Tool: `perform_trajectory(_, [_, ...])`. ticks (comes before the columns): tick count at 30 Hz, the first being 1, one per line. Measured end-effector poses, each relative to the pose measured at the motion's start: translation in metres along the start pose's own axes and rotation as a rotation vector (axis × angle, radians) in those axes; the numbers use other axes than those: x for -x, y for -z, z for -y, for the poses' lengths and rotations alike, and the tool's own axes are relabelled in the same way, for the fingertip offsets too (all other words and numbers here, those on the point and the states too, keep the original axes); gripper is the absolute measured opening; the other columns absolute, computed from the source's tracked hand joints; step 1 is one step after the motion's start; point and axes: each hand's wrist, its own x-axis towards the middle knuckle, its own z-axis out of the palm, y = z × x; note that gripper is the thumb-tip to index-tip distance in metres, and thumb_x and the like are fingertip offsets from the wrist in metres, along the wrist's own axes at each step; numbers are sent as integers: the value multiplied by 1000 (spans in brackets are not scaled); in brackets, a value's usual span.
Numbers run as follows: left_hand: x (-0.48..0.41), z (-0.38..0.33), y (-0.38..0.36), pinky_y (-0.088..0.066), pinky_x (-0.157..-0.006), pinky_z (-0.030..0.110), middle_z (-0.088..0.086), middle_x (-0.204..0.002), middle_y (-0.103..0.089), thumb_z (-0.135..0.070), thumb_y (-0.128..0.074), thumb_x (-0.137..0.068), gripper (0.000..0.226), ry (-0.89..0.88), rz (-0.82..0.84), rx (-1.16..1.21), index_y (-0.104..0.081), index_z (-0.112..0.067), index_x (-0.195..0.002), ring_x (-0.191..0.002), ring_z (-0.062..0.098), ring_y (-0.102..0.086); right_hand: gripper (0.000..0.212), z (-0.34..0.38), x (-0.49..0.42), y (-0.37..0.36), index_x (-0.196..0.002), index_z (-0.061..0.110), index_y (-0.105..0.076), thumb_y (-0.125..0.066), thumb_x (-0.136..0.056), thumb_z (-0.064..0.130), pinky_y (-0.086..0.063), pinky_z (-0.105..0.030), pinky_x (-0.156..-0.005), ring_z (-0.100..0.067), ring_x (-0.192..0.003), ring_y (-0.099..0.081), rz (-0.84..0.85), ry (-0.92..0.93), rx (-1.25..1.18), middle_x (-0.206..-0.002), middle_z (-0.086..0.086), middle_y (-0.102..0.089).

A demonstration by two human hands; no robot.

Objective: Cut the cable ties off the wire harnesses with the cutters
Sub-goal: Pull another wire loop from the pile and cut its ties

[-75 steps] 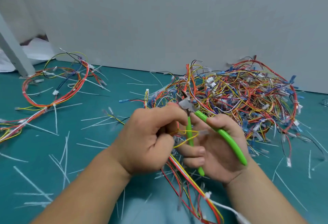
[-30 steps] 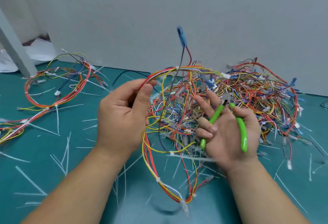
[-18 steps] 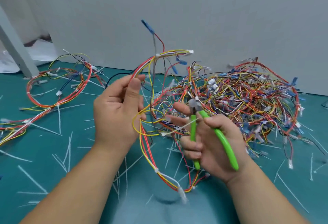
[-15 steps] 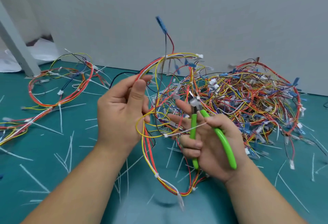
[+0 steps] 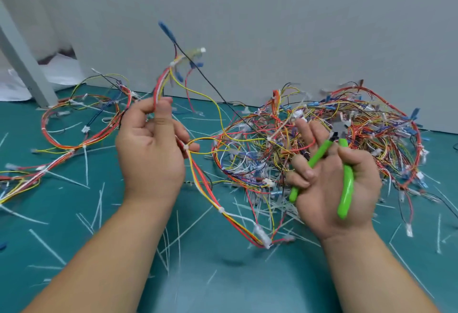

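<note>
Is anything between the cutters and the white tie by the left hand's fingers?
Partly. Extended fingers of the right hand lie beside the head of the cutters, on the side of the tie, and a loose yellow wire of the harness loops across the gap. Nothing else visibly blocks it.

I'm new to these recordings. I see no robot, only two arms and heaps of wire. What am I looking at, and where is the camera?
There is no machine here. A person works with bare hands, and the single camera sits on their head, looking forward and down, so both arms reach in from the bottom edge. The left hand pinches and holds up a loose harness of red, yellow and white wires. The right hand holds green-handled metal cutters, tip pointing up. Behind them, on the teal mat, lies a big tangled pile of multicoloured harnesses. A red looped harness lies far left. The thin white plastic strips strewn about look like cut-off cable ties.
</note>
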Motion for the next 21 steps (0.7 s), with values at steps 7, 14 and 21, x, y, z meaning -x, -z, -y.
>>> perform_trajectory(7, [4,2,-4,-50,-44,21,-2,-70,-71,-13,-51,-105,17,280,251,-39,-61,-26,-111,-66,22,-76,74,-1,-2,0,-138,15,-53,-63,-68,38,-21,-26,-51,-12,-59,-19,22,-42,70,-112,-3,-62])
perform_trajectory(14, [6,-9,-6,-58,-51,28,8,-91,-78,-22,-39,-110,24,479,373,-4,-59,-36,-109,-78,33,-77,66,-11,-3,2,-142,12,-49,-52,-76,22,-13,-32,-50,-16,-53,-15,8,-127,277,-88,-10,-64])
perform_trajectory(21, [9,-4,-8,-53,-44,27,10,-74,-74,-27,-33,-111,20,545,321,-28,-51,-29,-103,-62,30,-75,87,-10,1,-2,-133,11,-59,-86,-53,33,-19,-24,-47,-11,-53,-16,162,-321,144,-70,0,-36])
